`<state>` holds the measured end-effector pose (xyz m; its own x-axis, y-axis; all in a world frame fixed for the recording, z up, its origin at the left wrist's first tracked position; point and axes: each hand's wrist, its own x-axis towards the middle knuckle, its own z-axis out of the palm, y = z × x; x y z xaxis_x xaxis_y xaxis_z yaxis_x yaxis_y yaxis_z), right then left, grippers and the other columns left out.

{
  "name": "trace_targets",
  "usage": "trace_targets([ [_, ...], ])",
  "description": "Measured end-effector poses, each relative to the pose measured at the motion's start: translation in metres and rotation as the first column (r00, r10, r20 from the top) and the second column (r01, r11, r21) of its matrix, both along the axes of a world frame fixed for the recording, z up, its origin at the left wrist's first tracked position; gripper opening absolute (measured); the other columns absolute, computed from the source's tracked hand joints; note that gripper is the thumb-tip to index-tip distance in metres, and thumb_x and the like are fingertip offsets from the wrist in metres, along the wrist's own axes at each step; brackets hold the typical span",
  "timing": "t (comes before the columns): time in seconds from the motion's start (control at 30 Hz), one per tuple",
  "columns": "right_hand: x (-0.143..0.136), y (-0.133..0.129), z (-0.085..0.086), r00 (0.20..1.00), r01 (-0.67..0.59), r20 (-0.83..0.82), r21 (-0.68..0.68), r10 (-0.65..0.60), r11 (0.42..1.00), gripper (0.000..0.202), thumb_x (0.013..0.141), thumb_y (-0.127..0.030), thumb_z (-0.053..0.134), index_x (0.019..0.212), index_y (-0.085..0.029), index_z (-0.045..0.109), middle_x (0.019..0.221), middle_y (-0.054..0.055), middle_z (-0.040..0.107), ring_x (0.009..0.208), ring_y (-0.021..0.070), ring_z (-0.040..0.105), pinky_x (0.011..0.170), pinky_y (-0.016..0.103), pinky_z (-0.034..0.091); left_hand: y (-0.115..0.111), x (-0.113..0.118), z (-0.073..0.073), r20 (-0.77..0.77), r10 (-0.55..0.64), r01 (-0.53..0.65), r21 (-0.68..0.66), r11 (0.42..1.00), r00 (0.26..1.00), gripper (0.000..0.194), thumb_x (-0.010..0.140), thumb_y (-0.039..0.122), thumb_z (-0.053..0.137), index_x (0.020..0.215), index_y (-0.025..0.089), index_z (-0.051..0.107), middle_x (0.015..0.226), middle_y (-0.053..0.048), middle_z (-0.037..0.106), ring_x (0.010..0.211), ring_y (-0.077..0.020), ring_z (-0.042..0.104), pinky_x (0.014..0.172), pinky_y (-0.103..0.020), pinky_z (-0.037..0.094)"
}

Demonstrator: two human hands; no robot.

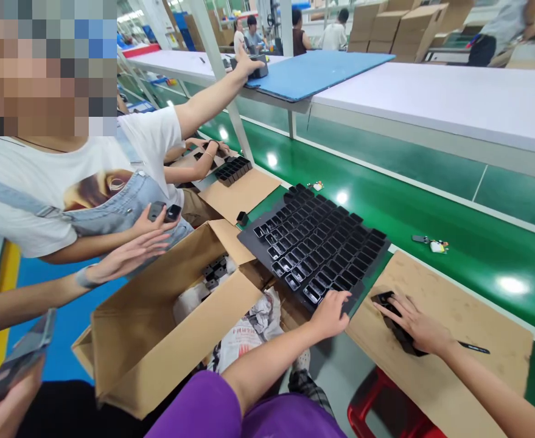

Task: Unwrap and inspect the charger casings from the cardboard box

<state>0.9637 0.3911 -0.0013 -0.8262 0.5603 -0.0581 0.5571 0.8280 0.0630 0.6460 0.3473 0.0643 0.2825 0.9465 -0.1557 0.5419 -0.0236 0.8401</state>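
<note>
My left hand (pixel 330 315) is at the near edge of a dark board (pixel 260 234) covered with rows of small black plastic cases (pixel 322 237). Its fingers and thumb are apart, with nothing visible between them. On the cardboard sheet (pixel 472 304) to the right, my right hand (pixel 411 322) lies over black plastic cases (pixel 397 331), fingers bent round them; the palm hides part of them. Beside that wrist lies a black pen (pixel 475 347).
Left of me stands an open carton (pixel 157 359) with black parts and paper inside. Co-workers' hands (pixel 130 255) reach in around it; one holds black cases. Beyond run a green belt (pixel 431 201) with small parts and a white shelf (pixel 454 103). A red stool (pixel 381 407) is below.
</note>
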Motion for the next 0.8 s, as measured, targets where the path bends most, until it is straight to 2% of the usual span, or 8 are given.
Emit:
trace_targets([
  [0.1,-0.004,0.006,0.023,0.988,0.154,-0.015,-0.085,-0.156,0.984,0.117,0.053,-0.001,0.066,0.162,-0.025,0.029,0.135,0.021,0.060,0.130,0.0424,0.057,0.111,0.061,0.041,-0.023,-0.021,0.000,0.141,0.167,-0.145,-0.152,0.978,0.976,0.049,0.071,0.007,0.058,0.118,0.019,0.060,0.115,-0.010,0.069,0.115,-0.0254,0.061,0.109,-0.047,0.046],
  [0.2,-0.017,-0.005,0.066,0.889,0.385,-0.177,-0.211,-0.423,0.898,0.109,0.067,-0.020,0.070,0.164,-0.021,0.020,0.137,0.022,0.054,0.132,0.0425,0.052,0.109,0.061,0.041,-0.034,-0.026,0.008,0.264,0.334,-0.224,-0.372,0.901,0.905,0.039,0.081,0.021,0.061,0.119,0.018,0.057,0.120,-0.015,0.068,0.117,-0.0254,0.063,0.105,-0.046,0.050],
  [0.3,-0.047,-0.030,0.108,0.746,0.389,-0.422,-0.353,-0.516,0.851,0.122,0.071,-0.038,0.074,0.164,-0.019,-0.002,0.152,0.024,0.039,0.140,0.0443,0.043,0.114,0.062,0.038,-0.029,-0.022,0.027,0.359,0.447,-0.169,-0.594,0.787,0.820,0.044,0.093,0.047,0.054,0.128,0.021,0.052,0.134,-0.018,0.064,0.124,-0.0249,0.063,0.102,-0.043,0.052],
  [0.4,-0.089,-0.058,0.132,0.685,0.350,-0.490,-0.428,-0.539,0.833,0.123,0.070,-0.040,0.077,0.163,-0.023,-0.001,0.154,0.023,0.034,0.143,0.0462,0.038,0.116,0.064,0.034,-0.017,-0.012,0.052,0.424,0.510,-0.042,-0.737,0.675,0.749,0.059,0.096,0.067,0.040,0.138,0.026,0.050,0.139,-0.013,0.065,0.123,-0.0238,0.065,0.095,-0.039,0.057],
  [0.53,-0.144,-0.092,0.135,0.678,0.276,-0.508,-0.494,-0.531,0.825,0.117,0.069,-0.031,0.076,0.163,-0.028,0.007,0.151,0.021,0.035,0.143,0.0444,0.038,0.115,0.064,0.035,-0.018,-0.009,0.069,0.402,0.585,0.047,-0.849,0.527,0.704,0.078,0.087,0.083,0.039,0.129,0.022,0.063,0.120,-0.011,0.076,0.112,-0.0273,0.072,0.091,-0.040,0.059],
  [0.67,-0.189,-0.129,0.121,0.732,0.237,-0.409,-0.597,-0.545,0.766,0.116,0.063,-0.034,0.078,0.163,-0.025,0.021,0.149,0.023,0.038,0.141,0.0468,0.038,0.113,0.067,0.034,-0.053,-0.026,0.070,0.286,0.640,0.057,-0.934,0.354,0.713,0.099,0.067,0.098,0.044,0.116,0.016,0.071,0.107,-0.016,0.080,0.098,-0.0361,0.076,0.083,-0.051,0.062],
  [0.73,-0.207,-0.147,0.111,0.746,0.239,-0.339,-0.668,-0.573,0.705,0.123,0.057,-0.036,0.081,0.164,-0.024,0.021,0.150,0.023,0.037,0.141,0.0475,0.038,0.114,0.066,0.033,-0.075,-0.038,0.070,0.264,0.659,0.046,-0.943,0.328,0.704,0.097,0.055,0.099,0.052,0.116,0.026,0.073,0.107,-0.008,0.081,0.094,-0.0371,0.078,0.077,-0.055,0.063],
  [0.8,-0.219,-0.161,0.099,0.751,0.241,-0.293,-0.712,-0.592,0.659,0.125,0.058,-0.038,0.080,0.165,-0.025,0.017,0.152,0.024,0.037,0.143,0.0466,0.038,0.115,0.065,0.034,-0.091,-0.047,0.071,0.254,0.682,0.023,-0.944,0.329,0.686,0.083,0.050,0.096,0.059,0.112,0.042,0.073,0.106,0.006,0.081,0.093,-0.0368,0.078,0.072,-0.056,0.063],
])
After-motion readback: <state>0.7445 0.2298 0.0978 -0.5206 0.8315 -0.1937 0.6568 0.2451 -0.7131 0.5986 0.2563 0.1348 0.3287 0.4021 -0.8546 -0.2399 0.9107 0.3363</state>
